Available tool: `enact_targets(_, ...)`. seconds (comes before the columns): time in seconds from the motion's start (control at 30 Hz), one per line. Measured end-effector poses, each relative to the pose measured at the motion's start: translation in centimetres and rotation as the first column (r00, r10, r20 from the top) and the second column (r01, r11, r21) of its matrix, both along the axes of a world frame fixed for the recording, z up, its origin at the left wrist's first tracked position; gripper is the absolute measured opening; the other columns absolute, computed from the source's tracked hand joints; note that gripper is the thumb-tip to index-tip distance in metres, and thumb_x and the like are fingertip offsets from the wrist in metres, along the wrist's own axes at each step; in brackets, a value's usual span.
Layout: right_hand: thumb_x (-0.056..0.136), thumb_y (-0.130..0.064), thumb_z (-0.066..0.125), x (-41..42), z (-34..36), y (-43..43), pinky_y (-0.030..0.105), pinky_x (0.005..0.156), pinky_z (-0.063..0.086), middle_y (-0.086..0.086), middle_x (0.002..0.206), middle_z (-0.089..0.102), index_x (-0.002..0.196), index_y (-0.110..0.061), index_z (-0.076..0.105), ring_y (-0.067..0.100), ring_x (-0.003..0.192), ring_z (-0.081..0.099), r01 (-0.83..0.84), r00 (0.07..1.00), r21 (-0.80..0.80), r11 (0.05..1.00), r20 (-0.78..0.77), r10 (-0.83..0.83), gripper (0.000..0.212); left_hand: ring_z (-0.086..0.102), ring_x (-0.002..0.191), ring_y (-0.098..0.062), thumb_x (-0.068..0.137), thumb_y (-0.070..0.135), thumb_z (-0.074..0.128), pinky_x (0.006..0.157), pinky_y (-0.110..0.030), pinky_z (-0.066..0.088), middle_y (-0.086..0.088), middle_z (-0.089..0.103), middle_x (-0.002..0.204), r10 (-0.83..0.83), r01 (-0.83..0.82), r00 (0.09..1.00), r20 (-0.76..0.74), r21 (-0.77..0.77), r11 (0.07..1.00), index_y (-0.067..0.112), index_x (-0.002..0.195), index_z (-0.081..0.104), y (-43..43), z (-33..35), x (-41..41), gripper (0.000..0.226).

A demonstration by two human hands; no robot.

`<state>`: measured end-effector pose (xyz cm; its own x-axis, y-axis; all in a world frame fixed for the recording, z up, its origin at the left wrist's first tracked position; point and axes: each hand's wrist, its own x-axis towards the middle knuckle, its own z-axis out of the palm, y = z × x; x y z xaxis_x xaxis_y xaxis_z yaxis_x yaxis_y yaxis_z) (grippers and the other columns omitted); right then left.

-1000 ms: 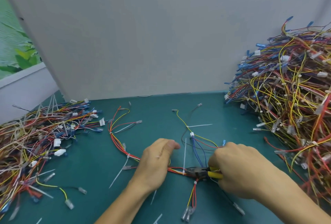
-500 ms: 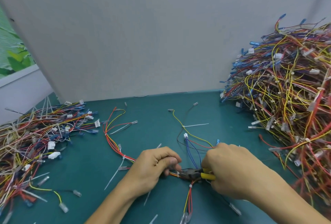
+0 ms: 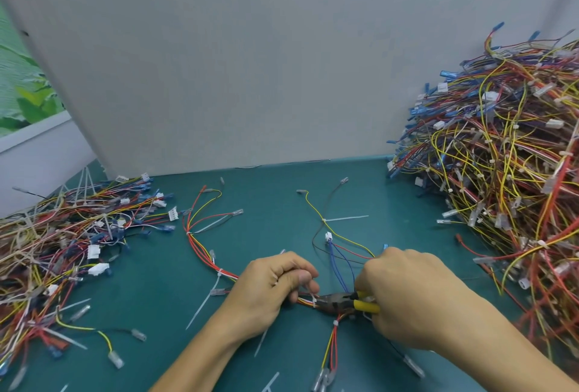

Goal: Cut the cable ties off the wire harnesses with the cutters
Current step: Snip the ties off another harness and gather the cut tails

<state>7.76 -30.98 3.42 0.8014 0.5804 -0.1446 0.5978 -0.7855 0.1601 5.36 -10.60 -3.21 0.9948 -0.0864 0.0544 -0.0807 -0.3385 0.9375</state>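
The left hand [image 3: 275, 288] pinches the wire harness [image 3: 206, 253] beside a white cable tie [image 3: 314, 300]. The right hand [image 3: 407, 294] grips yellow-handled cutters [image 3: 347, 304], whose tips seem to touch the tie.

- No readable text, label, brand, number or sign anywhere in the view.
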Motion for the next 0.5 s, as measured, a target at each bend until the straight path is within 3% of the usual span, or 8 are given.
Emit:
enact_targets(0.13,0.08,-0.023,0.054,-0.09,0.14,-0.11,0.029,0.061,0.034,0.0,0.077,0.039,0.097,-0.022,0.059,0.031,0.073,0.044,0.027,0.999,0.016,1.0,0.03,-0.028,0.018,0.05,0.056,-0.006,0.09,0.017,0.056,0.06,-0.02,0.045,0.005,0.074,0.08,0.002,-0.002,1.0,-0.009,0.002,1.0,0.038,0.08,0.069,-0.06,-0.04,0.13,0.026)
enact_targets(0.3,0.08,-0.019,0.052,-0.04,0.11,0.1,0.027,0.05,0.025,-0.001,0.069,0.035,0.087,-0.021,0.054,0.031,0.072,0.044,0.004,1.0,-0.014,1.0,0.02,-0.004,0.007,0.05,0.056,-0.006,0.087,0.023,0.055,0.06,-0.02,0.045,0.005,0.074,0.08,0.006,-0.006,1.0,-0.008,0.003,1.0,0.04,0.082,0.068,-0.17,-0.04,0.17,0.022)
enact_targets(0.5,0.081,-0.016,0.052,-0.03,-0.12,0.35,0.029,0.057,0.03,0.0,0.068,0.033,0.086,-0.021,0.053,0.033,0.073,0.043,-0.009,0.999,-0.018,1.0,0.034,0.01,0.007,0.049,0.056,-0.007,0.094,0.006,0.055,0.059,-0.02,0.044,0.004,0.074,0.079,0.004,-0.004,1.0,-0.007,0.018,1.0,0.031,0.08,0.068,0.06,-0.22,0.18,0.032)
